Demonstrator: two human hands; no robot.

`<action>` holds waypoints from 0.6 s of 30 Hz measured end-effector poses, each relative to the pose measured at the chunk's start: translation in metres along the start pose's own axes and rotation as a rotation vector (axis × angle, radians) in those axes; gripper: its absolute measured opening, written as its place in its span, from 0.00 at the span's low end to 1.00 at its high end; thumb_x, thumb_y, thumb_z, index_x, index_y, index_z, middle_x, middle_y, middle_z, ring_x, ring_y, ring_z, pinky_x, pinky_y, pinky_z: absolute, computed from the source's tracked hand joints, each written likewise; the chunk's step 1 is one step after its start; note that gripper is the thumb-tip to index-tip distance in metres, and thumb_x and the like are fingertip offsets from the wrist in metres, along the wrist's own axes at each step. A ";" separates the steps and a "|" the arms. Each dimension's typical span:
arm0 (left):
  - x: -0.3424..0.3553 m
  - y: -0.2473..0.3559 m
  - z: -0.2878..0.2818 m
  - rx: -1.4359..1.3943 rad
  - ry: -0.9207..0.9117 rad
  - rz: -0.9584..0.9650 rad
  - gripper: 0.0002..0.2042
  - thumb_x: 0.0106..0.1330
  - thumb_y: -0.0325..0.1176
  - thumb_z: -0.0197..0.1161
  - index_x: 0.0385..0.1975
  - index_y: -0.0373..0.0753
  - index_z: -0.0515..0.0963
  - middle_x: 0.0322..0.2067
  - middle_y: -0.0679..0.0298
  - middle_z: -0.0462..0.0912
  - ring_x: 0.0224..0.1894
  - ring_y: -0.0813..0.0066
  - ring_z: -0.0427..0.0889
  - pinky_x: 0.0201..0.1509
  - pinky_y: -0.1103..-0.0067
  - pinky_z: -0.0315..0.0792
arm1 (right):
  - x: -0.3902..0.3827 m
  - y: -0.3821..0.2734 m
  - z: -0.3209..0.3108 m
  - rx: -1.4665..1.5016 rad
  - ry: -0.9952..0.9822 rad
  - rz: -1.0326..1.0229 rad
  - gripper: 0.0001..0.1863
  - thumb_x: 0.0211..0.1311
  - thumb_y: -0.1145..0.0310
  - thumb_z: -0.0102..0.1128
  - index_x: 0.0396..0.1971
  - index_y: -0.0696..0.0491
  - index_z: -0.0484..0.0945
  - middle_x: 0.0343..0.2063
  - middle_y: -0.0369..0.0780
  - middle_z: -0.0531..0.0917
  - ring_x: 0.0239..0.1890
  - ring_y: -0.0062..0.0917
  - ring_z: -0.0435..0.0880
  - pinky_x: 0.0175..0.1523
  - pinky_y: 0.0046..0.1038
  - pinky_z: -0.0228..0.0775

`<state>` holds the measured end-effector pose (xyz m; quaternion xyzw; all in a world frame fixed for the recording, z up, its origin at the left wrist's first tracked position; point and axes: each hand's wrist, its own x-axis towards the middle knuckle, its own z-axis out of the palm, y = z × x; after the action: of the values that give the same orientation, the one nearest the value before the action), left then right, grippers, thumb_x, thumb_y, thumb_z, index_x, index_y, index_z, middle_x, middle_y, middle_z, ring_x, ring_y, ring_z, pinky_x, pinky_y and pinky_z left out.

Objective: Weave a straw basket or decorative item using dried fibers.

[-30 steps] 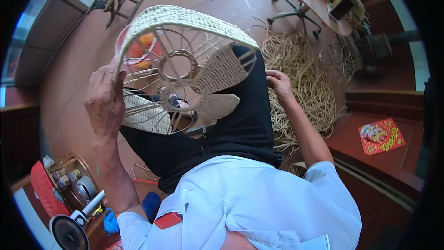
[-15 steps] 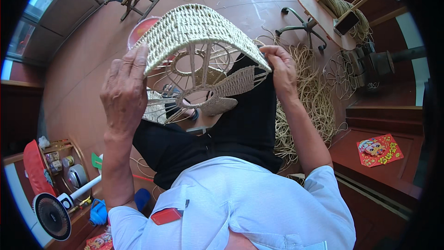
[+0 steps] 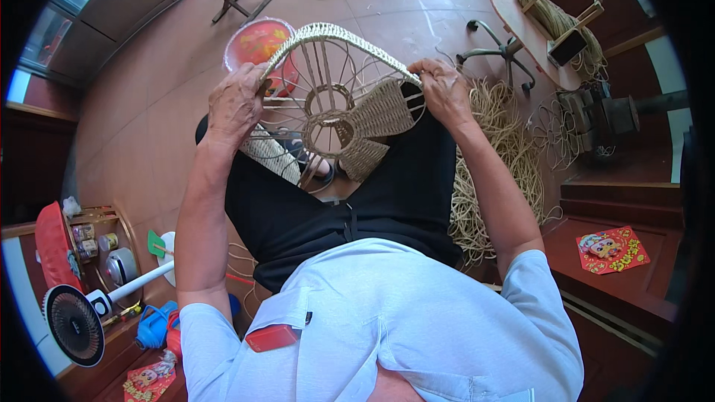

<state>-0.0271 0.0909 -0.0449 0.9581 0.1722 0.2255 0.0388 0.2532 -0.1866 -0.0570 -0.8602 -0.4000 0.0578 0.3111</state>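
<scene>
The left hand is clenched over the rim of a half-woven wire-frame basket, fingers curled across the braided edge at the frame's nine o'clock side. The right hand grips the same rim at its three o'clock side, fingers pinched around the woven border where it meets the bare wire. Between the two hands the basket stands tilted on the person's lap, its open side turned toward the camera: thin wire spokes run from a small central ring out to the rim, and pale woven petal panels fill the spokes from about three to six o'clock of that ring. The basket rests over the black trousers, above the light blue shirt, which carries a small red tag near its seven o'clock edge.

Behind the basket, at eleven o'clock from the left hand, a round red basin sits on the tiled floor. At four o'clock from the right hand lies a loose heap of straw-coloured weaving fibre. Farther out toward two o'clock stand a swivel chair base and a wooden board with a coil of fibre. At the picture's eight o'clock edge is a small white fan, with a wooden shelf of tins above it. A red paper decoration lies at four o'clock.
</scene>
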 end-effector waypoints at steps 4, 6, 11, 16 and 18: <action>0.025 -0.010 -0.005 0.008 -0.124 -0.015 0.11 0.74 0.33 0.62 0.54 0.44 0.81 0.45 0.59 0.86 0.50 0.54 0.86 0.53 0.61 0.80 | 0.019 0.011 0.012 -0.002 0.015 -0.034 0.19 0.69 0.68 0.47 0.46 0.51 0.89 0.41 0.50 0.88 0.50 0.45 0.86 0.60 0.42 0.76; 0.036 -0.018 -0.001 0.009 -0.219 -0.023 0.09 0.74 0.31 0.62 0.51 0.43 0.81 0.45 0.56 0.86 0.51 0.50 0.85 0.56 0.60 0.79 | 0.032 0.017 0.010 -0.001 -0.010 -0.038 0.19 0.70 0.67 0.47 0.46 0.51 0.89 0.41 0.50 0.88 0.49 0.46 0.87 0.60 0.43 0.76; 0.031 -0.017 0.007 0.025 -0.142 -0.017 0.11 0.72 0.30 0.63 0.52 0.42 0.81 0.45 0.56 0.85 0.50 0.49 0.85 0.55 0.59 0.79 | 0.037 0.020 0.013 0.028 -0.043 0.006 0.20 0.73 0.65 0.44 0.49 0.49 0.88 0.43 0.50 0.89 0.52 0.46 0.87 0.60 0.45 0.76; 0.034 -0.009 -0.008 -0.043 -0.106 0.005 0.14 0.72 0.33 0.65 0.56 0.41 0.81 0.46 0.56 0.85 0.51 0.52 0.84 0.57 0.62 0.78 | 0.035 0.025 0.016 0.063 0.057 -0.074 0.20 0.73 0.64 0.44 0.47 0.49 0.88 0.42 0.48 0.89 0.47 0.45 0.88 0.57 0.45 0.77; 0.034 -0.007 -0.009 -0.069 -0.114 -0.029 0.14 0.71 0.33 0.66 0.54 0.41 0.81 0.46 0.57 0.84 0.51 0.53 0.84 0.57 0.62 0.79 | 0.037 0.024 0.014 0.113 0.006 -0.010 0.20 0.73 0.65 0.44 0.47 0.49 0.88 0.40 0.47 0.90 0.45 0.42 0.89 0.55 0.43 0.78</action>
<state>-0.0048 0.1089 -0.0237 0.9649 0.1755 0.1761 0.0849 0.2892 -0.1643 -0.0769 -0.8394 -0.3995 0.0760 0.3605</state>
